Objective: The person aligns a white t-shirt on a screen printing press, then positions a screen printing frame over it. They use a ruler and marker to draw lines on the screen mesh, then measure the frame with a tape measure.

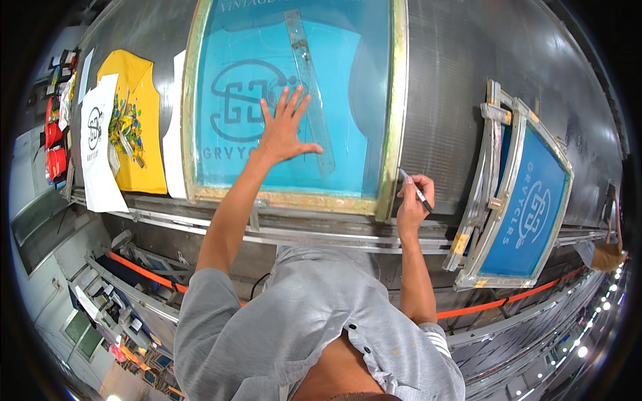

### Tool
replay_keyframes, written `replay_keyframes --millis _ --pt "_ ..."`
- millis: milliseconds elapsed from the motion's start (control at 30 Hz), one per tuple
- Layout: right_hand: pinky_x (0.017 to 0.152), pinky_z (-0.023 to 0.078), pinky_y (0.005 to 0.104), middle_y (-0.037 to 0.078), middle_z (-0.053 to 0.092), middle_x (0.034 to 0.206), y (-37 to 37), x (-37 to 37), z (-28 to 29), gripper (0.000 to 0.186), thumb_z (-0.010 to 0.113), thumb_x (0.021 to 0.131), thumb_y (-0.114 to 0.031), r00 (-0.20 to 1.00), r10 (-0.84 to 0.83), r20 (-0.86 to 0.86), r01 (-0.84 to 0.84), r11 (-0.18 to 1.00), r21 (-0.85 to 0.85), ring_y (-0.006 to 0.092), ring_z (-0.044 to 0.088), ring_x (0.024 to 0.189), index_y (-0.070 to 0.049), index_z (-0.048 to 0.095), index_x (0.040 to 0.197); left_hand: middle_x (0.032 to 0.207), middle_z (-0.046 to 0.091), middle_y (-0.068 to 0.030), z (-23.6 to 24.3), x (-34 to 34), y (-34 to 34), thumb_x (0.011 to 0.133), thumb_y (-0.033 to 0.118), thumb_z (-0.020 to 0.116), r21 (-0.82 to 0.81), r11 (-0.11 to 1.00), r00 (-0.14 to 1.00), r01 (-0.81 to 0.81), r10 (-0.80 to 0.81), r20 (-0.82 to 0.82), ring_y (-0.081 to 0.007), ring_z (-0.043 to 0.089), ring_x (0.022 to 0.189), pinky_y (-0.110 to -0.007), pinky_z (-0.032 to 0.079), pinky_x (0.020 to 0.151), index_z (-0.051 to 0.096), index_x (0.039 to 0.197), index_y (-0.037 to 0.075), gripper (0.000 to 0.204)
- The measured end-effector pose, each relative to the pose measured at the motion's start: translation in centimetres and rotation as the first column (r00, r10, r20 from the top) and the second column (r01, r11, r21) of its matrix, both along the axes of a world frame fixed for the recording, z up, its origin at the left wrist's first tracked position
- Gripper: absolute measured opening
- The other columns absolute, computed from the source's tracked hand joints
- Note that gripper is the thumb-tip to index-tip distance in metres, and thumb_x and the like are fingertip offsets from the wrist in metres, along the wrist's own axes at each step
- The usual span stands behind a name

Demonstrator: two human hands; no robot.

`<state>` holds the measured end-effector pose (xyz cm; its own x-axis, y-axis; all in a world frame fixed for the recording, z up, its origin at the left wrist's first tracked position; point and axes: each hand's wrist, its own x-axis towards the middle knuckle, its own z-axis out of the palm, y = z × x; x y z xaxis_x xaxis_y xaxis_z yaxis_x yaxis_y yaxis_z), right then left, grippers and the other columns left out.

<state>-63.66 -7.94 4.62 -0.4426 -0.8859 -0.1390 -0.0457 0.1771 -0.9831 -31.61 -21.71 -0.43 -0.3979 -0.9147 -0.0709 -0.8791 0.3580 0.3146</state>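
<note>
A large framed printing screen (399, 80) with blue mesh lies flat on the dark table in front of me, a round logo and lettering showing on it. My left hand (286, 130) rests spread on the mesh, palm down, fingers apart, its thumb near a clear ruler (309, 73) lying at a slant on the screen. Beside the frame's lower right corner, my right hand (416, 194) pinches a dark marker pen (422, 198) with its light tip pointing up toward the frame's edge. A light garment shape shows through the mesh.
Left of the screen lie a yellow garment piece (144, 160) with a multicoloured print and a white printed piece (100, 174). Other framed blue screens (518, 227) lean at the table's right edge. A metal rail (301, 235) runs along the near edge. Another person (602, 254) is at far right.
</note>
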Motion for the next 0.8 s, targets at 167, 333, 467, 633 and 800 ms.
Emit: replay_keyframes --millis 167,333,467,633,800 --pt "0.084 0.057 0.0413 0.017 0.075 0.105 -2.9 4.4 0.6 0.027 0.067 0.094 -0.001 0.701 0.306 -0.644 -0.414 0.910 -0.018 0.0353 0.073 0.096 0.002 0.068 0.121 0.172 0.012 -0.0186 -0.4 -0.7 -1.1 0.064 0.090 0.067 0.014 0.997 0.997 -0.073 0.073 0.001 -0.0393 0.003 0.159 -0.084 -0.003 0.110 0.032 0.159 0.000 0.135" --pt "0.118 0.029 0.0633 0.026 0.052 0.148 -4.7 11.8 -1.8 0.048 0.070 0.096 -0.017 0.528 0.556 -0.642 -0.569 0.793 0.219 0.0471 0.039 0.146 -0.003 0.056 0.140 0.168 0.017 -0.0232 -0.4 -1.3 -4.3 0.071 0.087 0.065 -0.015 0.980 0.980 -0.198 0.198 -0.023 -0.0444 0.006 0.157 -0.087 -0.002 0.105 0.034 0.156 -0.002 0.127" --pt "0.121 0.021 0.0641 0.026 0.049 0.152 -8.8 13.5 -3.5 0.049 0.067 0.099 -0.021 0.486 0.488 -0.725 -0.457 0.849 0.266 0.0468 0.035 0.149 -0.001 0.053 0.143 0.165 0.022 -0.0240 -0.5 -1.0 -7.7 0.079 0.079 0.067 -0.014 0.961 0.961 -0.274 0.274 -0.027 -0.0460 0.009 0.156 -0.086 0.000 0.106 0.034 0.156 -0.002 0.116" --pt "0.121 0.022 0.0637 0.026 0.050 0.152 -16.7 12.6 -5.1 0.046 0.066 0.100 -0.021 0.462 0.368 -0.807 -0.399 0.899 0.182 0.0470 0.036 0.149 -0.001 0.055 0.141 0.164 0.024 -0.0241 -0.8 0.4 -12.5 0.086 0.072 0.066 -0.060 0.942 0.944 -0.331 0.330 -0.028 -0.0468 0.011 0.155 -0.085 0.005 0.108 0.035 0.157 0.000 0.106" --pt "0.120 0.024 0.0626 0.025 0.052 0.150 -24.5 11.2 -6.0 0.043 0.066 0.099 -0.020 0.476 0.299 -0.827 -0.407 0.909 0.094 0.0465 0.038 0.148 -0.004 0.058 0.138 0.163 0.026 -0.0264 -1.8 0.4 -16.3 0.087 0.072 0.065 -0.132 0.925 0.935 -0.356 0.354 -0.036 -0.0461 0.013 0.155 -0.084 0.007 0.110 0.037 0.155 -0.002 0.104"
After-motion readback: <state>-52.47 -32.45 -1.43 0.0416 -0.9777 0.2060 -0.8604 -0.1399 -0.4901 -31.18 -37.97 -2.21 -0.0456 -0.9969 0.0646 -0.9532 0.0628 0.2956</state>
